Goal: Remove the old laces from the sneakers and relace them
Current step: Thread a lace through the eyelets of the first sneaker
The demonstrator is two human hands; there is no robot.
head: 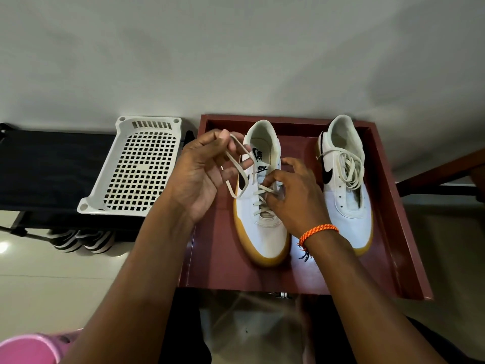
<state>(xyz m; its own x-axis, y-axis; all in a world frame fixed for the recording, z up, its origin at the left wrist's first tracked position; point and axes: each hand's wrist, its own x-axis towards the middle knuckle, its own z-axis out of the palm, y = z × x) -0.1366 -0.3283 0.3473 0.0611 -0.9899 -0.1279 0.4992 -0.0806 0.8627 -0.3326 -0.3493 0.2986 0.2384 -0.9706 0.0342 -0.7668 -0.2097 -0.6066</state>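
Two sneakers stand side by side on a dark red tray (388, 206), toes toward the person, so both lace rows are within easy reach. Raised clear of the near sneaker (262, 227), the left hand (207, 169) pinches a loop of lace (237, 164), probably to take up slack. At the eyelets the right hand (291, 195) curls over the crossings, apparently gripping one. Loosely laced, the other sneaker (346, 206) sits untouched.

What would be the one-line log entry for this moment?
left hand: holds lace | right hand: at eyelets of left sneaker | right sneaker: lace loose | maroon tray
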